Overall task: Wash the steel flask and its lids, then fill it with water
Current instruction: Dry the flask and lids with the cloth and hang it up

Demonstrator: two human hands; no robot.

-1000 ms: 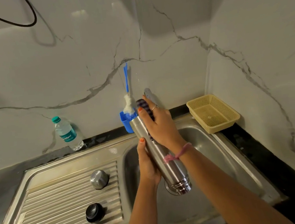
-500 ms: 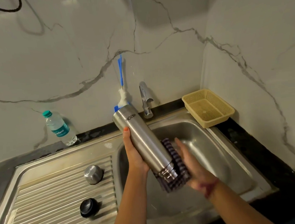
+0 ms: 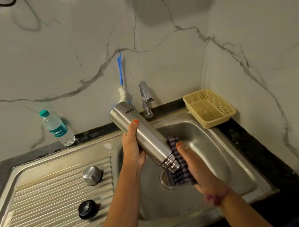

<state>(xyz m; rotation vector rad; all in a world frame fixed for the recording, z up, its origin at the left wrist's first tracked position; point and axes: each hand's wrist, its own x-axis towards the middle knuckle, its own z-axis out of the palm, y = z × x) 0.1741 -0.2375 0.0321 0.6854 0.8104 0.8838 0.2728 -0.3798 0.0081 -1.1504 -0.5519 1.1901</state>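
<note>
- left hand [image 3: 132,147] gripped the steel flask [image 3: 143,137] tilted over the sink [image 3: 221,154], mouth down to drain.
- right hand [image 3: 195,165] clutched the scrubber [image 3: 177,172] against its threaded mouth.

steel flask [image 3: 143,137]: black brand print near its base, upside down to the camera, letters "NO" plain, the rest glared out, possibly "MILTON" | water bottle [image 3: 58,128]: teal label with white script, ending "...ature" readable, first letters unclear | no other legible text or numbers
</note>
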